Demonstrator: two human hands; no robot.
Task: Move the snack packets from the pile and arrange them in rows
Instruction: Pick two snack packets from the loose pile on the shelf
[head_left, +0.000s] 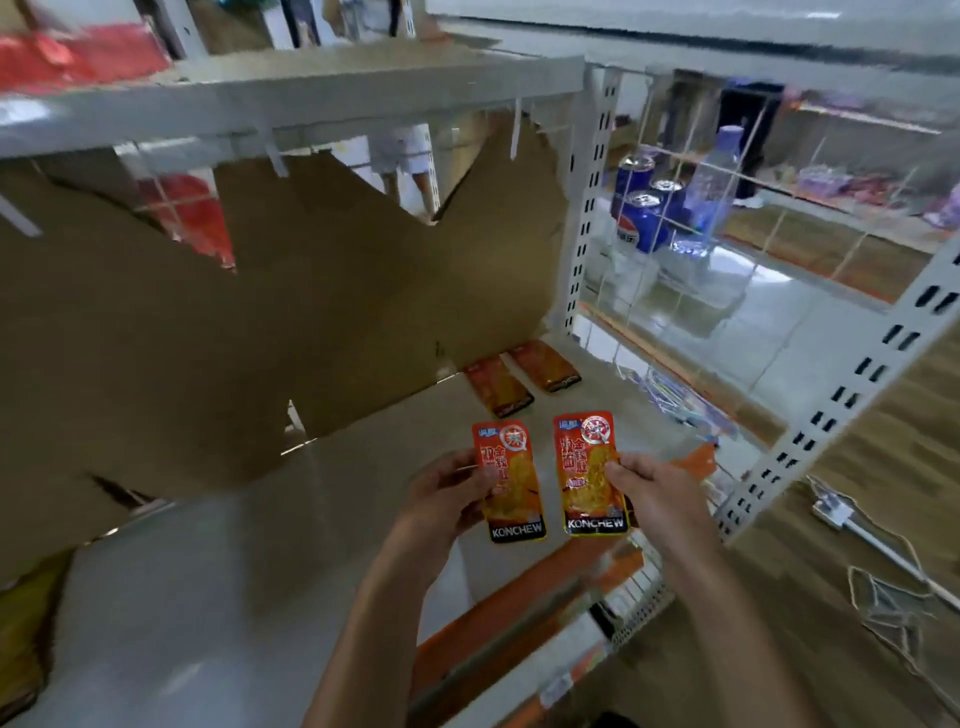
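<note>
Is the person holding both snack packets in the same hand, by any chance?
No, the left hand holds one packet and the right hand holds the other packet.

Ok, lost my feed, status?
Left hand pinching one packet, right hand another. Two packets already shelved. Nothing blocking.

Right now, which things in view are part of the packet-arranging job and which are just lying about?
Part of the job:
- left hand holding an orange packet
- right hand holding a second orange packet
- two packets already laid on the shelf: and

Lying about:
- blue cans
- water bottle
- torn cardboard
</note>
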